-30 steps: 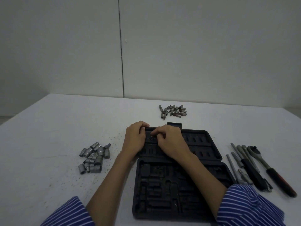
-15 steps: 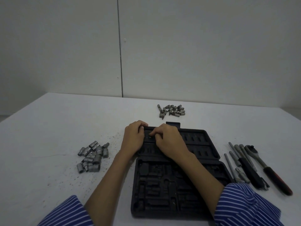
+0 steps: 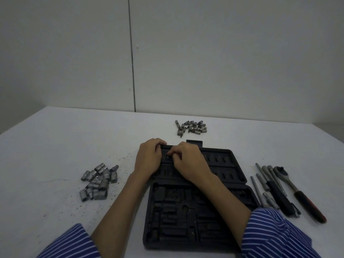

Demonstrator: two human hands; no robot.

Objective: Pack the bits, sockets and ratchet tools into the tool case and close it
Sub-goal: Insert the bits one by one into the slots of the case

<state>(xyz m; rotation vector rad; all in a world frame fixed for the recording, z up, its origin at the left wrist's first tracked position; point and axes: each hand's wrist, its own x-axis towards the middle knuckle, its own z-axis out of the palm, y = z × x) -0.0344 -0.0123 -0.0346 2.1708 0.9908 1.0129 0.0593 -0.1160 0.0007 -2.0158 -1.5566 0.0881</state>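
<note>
From the head view, our left hand (image 3: 149, 159) curls over the open tool case (image 3: 195, 202) lid's far-left edge to steady it, while our right hand (image 3: 188, 162) pinches a small bit (image 3: 167, 156) into a slot; loose bits (image 3: 191, 127), sockets (image 3: 97, 180) and ratchet tools (image 3: 286, 187) wait outside.

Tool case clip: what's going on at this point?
A person is packing an open tool case lying flat on a table. Both hands are at the far half: the left hand grips its edge, and the right hand pinches a small bit at a slot there. Most slots look empty. The bits, sockets and ratchet tools lie loose on the table.
</note>
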